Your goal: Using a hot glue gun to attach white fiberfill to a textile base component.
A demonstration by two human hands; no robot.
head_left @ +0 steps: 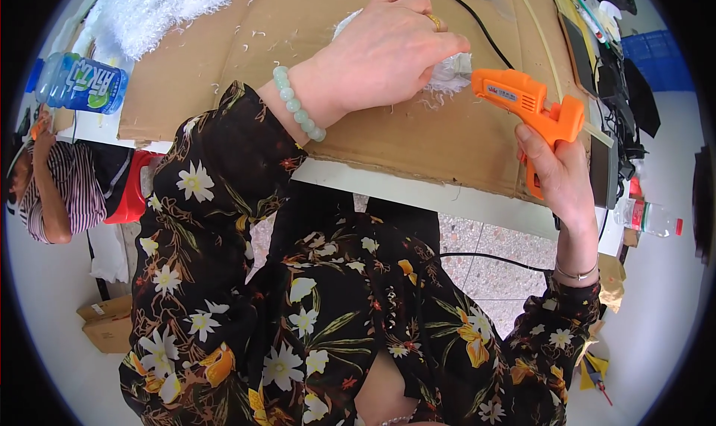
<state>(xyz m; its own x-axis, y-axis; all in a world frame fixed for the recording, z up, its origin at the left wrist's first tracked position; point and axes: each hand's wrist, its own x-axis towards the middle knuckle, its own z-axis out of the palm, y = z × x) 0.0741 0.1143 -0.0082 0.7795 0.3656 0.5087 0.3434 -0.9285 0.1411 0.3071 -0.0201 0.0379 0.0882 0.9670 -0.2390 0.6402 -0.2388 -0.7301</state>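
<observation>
My right hand (559, 169) is wrapped around the grip of an orange hot glue gun (514, 90). The gun's nozzle points left, close to a small white fluffy piece of fabric (452, 76). My left hand (384, 53) lies over that piece with bent fingers, pressing or pinching it. Most of the fabric is hidden beneath the palm; its frayed edge shows beside the thumb and the nozzle. Whether glue is on it I cannot make out. Under both hands is a brown cardboard sheet (373, 143) on a white table.
White shaggy fabric (168, 12) is heaped at the far left, near a blue-labelled bottle (82, 83). A black cable (477, 20) crosses the cardboard. Tools and dark items crowd the right edge, with another plastic bottle (655, 219) below. A person in stripes (71, 184) works at left.
</observation>
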